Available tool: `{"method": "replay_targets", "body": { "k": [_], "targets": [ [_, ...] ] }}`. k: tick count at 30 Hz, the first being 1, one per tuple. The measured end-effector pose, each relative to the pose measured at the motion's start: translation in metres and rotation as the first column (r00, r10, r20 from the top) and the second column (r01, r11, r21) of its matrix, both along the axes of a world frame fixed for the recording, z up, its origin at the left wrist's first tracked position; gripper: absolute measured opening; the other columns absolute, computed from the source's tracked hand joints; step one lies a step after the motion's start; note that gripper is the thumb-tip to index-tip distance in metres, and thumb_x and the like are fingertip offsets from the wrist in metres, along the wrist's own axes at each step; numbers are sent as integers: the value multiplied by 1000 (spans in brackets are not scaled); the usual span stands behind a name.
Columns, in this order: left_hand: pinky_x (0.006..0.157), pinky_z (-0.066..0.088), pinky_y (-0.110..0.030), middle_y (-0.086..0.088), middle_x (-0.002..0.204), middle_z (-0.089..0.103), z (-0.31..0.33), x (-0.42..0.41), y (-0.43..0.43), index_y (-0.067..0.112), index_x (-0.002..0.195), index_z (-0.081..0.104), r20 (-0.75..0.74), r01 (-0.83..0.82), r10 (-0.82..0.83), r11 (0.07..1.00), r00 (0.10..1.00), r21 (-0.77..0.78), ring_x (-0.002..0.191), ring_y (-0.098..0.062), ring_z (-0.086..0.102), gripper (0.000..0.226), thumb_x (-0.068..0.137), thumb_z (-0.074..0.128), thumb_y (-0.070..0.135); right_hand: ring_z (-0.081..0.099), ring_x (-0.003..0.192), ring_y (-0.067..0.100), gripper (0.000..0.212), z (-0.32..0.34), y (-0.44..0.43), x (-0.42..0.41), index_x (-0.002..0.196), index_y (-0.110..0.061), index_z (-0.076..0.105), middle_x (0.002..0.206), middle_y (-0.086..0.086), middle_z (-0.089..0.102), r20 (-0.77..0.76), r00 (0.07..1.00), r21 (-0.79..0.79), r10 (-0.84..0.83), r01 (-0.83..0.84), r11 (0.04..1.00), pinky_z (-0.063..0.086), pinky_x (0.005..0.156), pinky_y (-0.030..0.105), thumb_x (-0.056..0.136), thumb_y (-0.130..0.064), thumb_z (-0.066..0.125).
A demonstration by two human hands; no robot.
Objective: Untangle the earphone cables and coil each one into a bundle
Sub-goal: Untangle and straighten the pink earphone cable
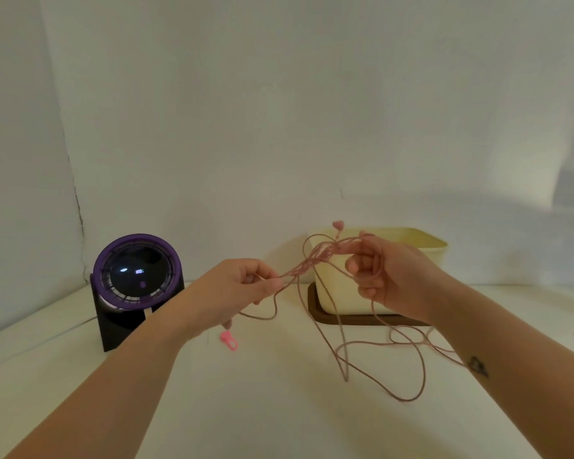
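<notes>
The left hand is pinching the pink cable between thumb and fingertips, and the right hand, at its 3 o'clock, is gripping the tangled strands with curled fingers. The tangle is stretching between them above the tabletop, with loops trailing down at 5 o'clock. A tub is sitting behind the right hand, and a fan at the left hand's 9 o'clock.

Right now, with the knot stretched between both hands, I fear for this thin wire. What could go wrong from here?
Both the left hand and the right hand pinch the pink cable with its twisted bunch drawn between them. Pulling further apart would probably tighten the knot or strain the wire. The slack loops trailing on the table could cross into fresh tangles, or catch the corner of the yellow container behind them.
</notes>
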State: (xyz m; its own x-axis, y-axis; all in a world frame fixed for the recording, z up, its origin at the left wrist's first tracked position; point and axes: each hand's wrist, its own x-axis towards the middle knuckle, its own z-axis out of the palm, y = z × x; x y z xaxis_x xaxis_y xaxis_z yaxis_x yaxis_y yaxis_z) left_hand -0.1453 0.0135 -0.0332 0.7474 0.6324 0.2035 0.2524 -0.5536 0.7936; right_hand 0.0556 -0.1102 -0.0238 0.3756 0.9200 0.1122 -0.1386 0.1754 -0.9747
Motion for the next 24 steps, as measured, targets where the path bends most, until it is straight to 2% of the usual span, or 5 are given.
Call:
{"method": "replay_targets", "body": {
  "k": [3, 11, 16, 20, 24],
  "targets": [
    [45, 34, -15, 12, 65, 61, -3, 0, 8, 22, 84, 67, 32, -93, 91, 992, 995, 89, 43, -3, 39, 15, 92, 57, 30, 25, 38, 8, 35, 2, -1, 0, 90, -6, 65, 52, 2, 53, 169, 971, 25, -170, 169, 985, 19, 41, 21, 102, -23, 36],
    [67, 47, -27, 4, 88, 68, -2, -10, 15, 25, 87, 62, -143, -248, 298, 924, 944, 292, 78, -4, 67, 22, 97, 42, 24, 32, 39, 8, 39, 13, -3, 4, 93, -11, 63, 60, 1, 65, -259, 960, 188, -109, 161, 969, 28, 46, 20, 102, -28, 29],
    [79, 50, -31, 2, 96, 65, 7, -22, 15, 15, 97, 66, -63, -220, 212, 963, 975, -158, 89, -16, 66, 28, 100, 39, 25, 30, 42, 10, 52, 22, -9, 3, 68, -12, 66, 59, 4, 64, -128, 987, 225, -101, 128, 966, 25, 49, 23, 101, -33, 32],
    [87, 51, -42, -2, 99, 72, 8, -36, 26, 14, 101, 69, 64, -177, 212, 921, 975, -347, 97, -20, 67, 29, 99, 43, 27, 29, 47, 12, 45, 28, -15, -1, 72, -7, 62, 57, 7, 62, 156, 969, 130, -194, 175, 976, 24, 51, 23, 101, -28, 35],
    [80, 54, -42, -3, 90, 73, 17, -39, 34, 13, 99, 66, 461, 94, 290, 756, 839, -647, 84, -17, 72, 30, 100, 38, 25, 35, 51, 14, 40, 32, -15, -4, 65, -11, 55, 48, 2, 56, -11, 912, 199, -410, 404, 893, 28, 51, 25, 100, -20, 37]
  ]
}}
